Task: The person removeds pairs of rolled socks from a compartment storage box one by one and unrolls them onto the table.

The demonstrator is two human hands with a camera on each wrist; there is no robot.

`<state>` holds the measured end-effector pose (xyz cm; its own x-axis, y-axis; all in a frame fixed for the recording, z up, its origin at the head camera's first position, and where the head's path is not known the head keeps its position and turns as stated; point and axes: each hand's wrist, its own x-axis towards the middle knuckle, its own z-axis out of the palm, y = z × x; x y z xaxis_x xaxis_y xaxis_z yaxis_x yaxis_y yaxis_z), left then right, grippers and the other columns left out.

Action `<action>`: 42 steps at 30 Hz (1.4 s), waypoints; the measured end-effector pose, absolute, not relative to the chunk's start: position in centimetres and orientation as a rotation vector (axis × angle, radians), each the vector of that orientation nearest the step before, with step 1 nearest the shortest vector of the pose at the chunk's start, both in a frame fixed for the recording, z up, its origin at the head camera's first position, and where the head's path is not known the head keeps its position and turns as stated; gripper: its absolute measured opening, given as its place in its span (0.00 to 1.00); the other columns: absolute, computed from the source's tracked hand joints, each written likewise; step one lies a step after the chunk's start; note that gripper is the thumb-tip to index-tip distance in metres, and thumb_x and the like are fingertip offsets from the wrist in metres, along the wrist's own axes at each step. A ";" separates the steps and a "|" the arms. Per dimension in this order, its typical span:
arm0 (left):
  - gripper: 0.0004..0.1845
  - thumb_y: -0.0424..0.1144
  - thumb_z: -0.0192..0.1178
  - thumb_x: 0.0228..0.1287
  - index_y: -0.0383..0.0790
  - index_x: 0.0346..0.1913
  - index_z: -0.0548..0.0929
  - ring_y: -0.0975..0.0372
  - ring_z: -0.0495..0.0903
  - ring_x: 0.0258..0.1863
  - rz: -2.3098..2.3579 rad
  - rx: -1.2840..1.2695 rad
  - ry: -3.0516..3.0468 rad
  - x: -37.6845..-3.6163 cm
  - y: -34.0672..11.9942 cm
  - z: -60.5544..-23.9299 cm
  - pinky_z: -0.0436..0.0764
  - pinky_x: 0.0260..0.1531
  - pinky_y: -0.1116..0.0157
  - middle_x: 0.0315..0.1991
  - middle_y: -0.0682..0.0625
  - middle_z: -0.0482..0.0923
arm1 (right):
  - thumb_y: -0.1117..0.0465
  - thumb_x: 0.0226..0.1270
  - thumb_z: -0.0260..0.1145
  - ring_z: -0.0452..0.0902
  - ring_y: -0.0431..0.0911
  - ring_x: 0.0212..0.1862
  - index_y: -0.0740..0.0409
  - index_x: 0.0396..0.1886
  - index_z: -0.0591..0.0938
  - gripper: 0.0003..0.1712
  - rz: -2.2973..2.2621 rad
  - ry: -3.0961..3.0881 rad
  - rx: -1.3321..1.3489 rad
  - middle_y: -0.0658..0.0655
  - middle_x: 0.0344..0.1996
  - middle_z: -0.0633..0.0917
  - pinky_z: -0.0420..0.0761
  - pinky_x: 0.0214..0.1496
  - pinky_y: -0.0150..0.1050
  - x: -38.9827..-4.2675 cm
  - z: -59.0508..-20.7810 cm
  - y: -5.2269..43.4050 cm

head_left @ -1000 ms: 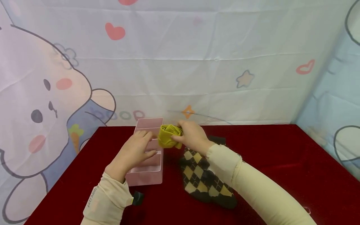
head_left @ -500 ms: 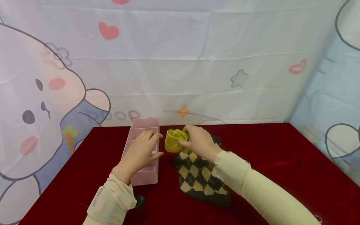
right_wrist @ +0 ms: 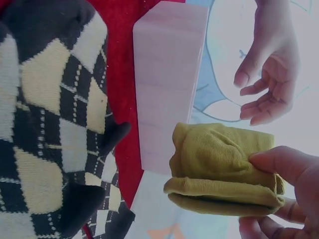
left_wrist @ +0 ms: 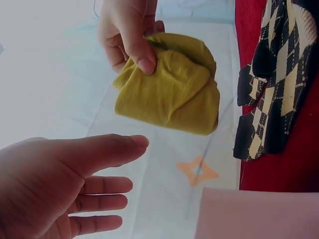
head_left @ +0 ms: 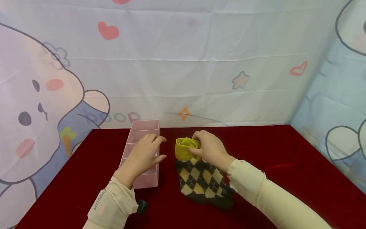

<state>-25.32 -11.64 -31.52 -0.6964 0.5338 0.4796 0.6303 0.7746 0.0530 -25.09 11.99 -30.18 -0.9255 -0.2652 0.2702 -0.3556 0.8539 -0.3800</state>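
Note:
My right hand (head_left: 213,150) pinches a folded yellow sock bundle (head_left: 184,150) between thumb and fingers, held up in the air. The right wrist view shows its ribbed, rolled fabric (right_wrist: 217,149) with a folded edge. My left hand (head_left: 140,156) hangs over a pink divided box (head_left: 145,182), its fingers spread and holding nothing; it hides part of the box. In the left wrist view, a gap lies between the left thumb and the yellow bundle. Black, cream and tan argyle socks (head_left: 200,179) lie on the table below the right hand.
Dark red cloth covers the table (head_left: 263,190). A printed fabric backdrop (head_left: 171,76) stands behind it, with another panel (head_left: 340,95) at the right. A small black object (head_left: 142,206) shows at the left sleeve cuff.
My right hand has carried the yellow sock bundle rightward and slightly down, away from the box. The left hand remains over the box with its fingers spread. The head view has shifted slightly.

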 end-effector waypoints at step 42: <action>0.21 0.44 0.74 0.47 0.41 0.42 0.78 0.58 0.76 0.41 -0.195 -1.116 -2.222 -23.4 -5.6 -33.7 0.76 0.39 0.64 0.38 0.51 0.78 | 0.48 0.54 0.73 0.63 0.37 0.21 0.51 0.32 0.81 0.15 0.669 -2.846 0.301 0.46 0.22 0.78 0.64 0.21 0.29 -18.1 -32.2 19.6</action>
<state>-23.38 -5.61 -33.75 -0.4377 0.6695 0.6002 0.7638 0.6291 -0.1446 -18.07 19.55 -32.25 -0.9588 -0.1502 0.2410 -0.2419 0.8766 -0.4160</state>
